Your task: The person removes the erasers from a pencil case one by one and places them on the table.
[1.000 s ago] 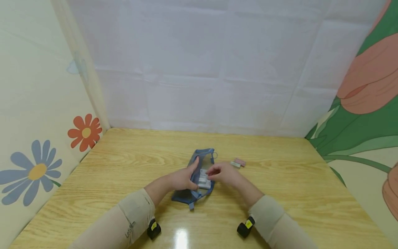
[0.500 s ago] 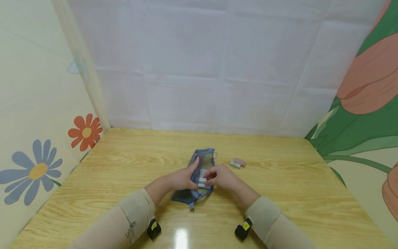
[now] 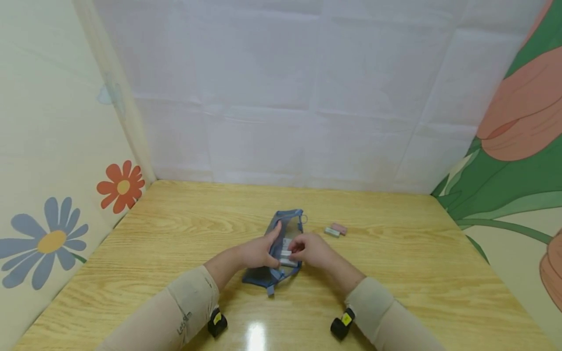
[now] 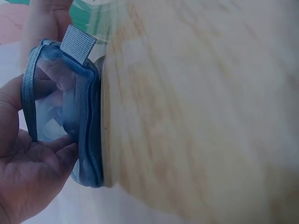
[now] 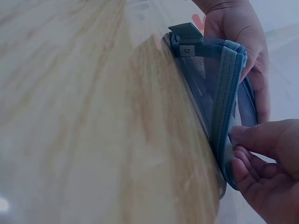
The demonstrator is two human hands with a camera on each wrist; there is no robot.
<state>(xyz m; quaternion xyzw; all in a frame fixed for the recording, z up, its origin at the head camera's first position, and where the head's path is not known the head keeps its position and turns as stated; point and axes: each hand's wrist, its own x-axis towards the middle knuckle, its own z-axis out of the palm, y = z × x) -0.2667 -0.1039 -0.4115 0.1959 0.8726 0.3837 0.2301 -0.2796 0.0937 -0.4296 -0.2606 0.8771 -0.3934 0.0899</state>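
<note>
A blue mesh zip pouch (image 3: pixel 260 277) lies on the table with its opening toward the right. My left hand (image 3: pixel 260 251) holds its side, thumb raised along the opening; in the left wrist view, the left fingers (image 4: pixel 60 151) are against the mesh. My right hand (image 3: pixel 312 250) reaches in at the opening, thumb and fingers bent together at a small pale block (image 3: pixel 286 253). That block lies over a larger white item (image 3: pixel 287 262) inside. In the right wrist view the right fingertips (image 5: pixel 240 133) are at the pouch's rim, and the block is mostly hidden there.
A pink block (image 3: pixel 339 228) and a pale green-and-white block (image 3: pixel 332 232) lie side by side on the wooden table (image 3: pixel 395 243), beyond my right hand. A white sheet (image 3: pixel 281 97) hangs behind the table. Flower-printed cloth flanks both sides.
My right hand has shifted slightly left and down, farther into the pouch's opening, with its fingers closing toward the pale block. The left hand and pouch have stayed still.
</note>
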